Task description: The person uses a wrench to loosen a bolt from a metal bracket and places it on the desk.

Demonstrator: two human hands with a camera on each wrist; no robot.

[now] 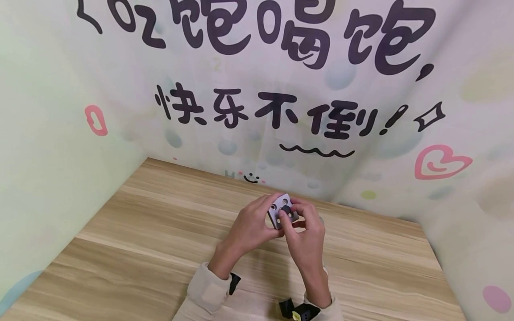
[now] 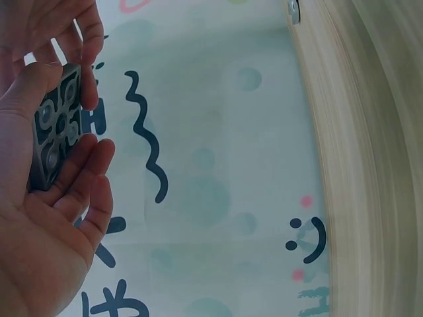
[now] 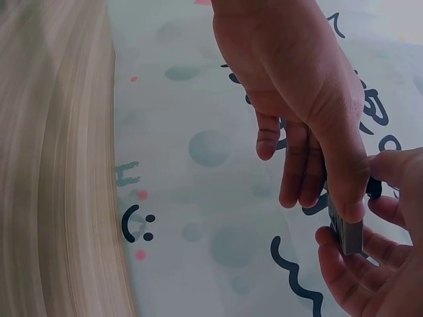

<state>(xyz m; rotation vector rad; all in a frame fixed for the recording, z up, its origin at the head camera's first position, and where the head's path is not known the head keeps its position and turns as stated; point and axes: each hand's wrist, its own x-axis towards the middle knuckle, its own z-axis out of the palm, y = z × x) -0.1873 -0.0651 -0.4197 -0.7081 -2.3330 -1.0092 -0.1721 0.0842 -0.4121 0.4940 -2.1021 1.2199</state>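
Both hands meet at a small square grey plate (image 1: 277,214) with round holes, held above the table. My left hand (image 1: 250,226) grips its edges between thumb and fingers. With thumb and index finger, my right hand (image 1: 307,232) pinches a small black knob-like piece (image 1: 285,209) at the middle of the plate's face. The left wrist view shows the plate's other face (image 2: 57,125), with ring-shaped recesses. In the right wrist view, the plate (image 3: 350,236) is seen edge-on, and the black piece (image 3: 374,187) shows between the right fingertips.
A wood-grain table (image 1: 132,249) lies below the hands. Behind it stands a printed cloth wall (image 1: 249,147) with dark lettering. A small metallic thing (image 2: 294,10) sits at the table's far edge, mostly hidden by the right hand in the head view.
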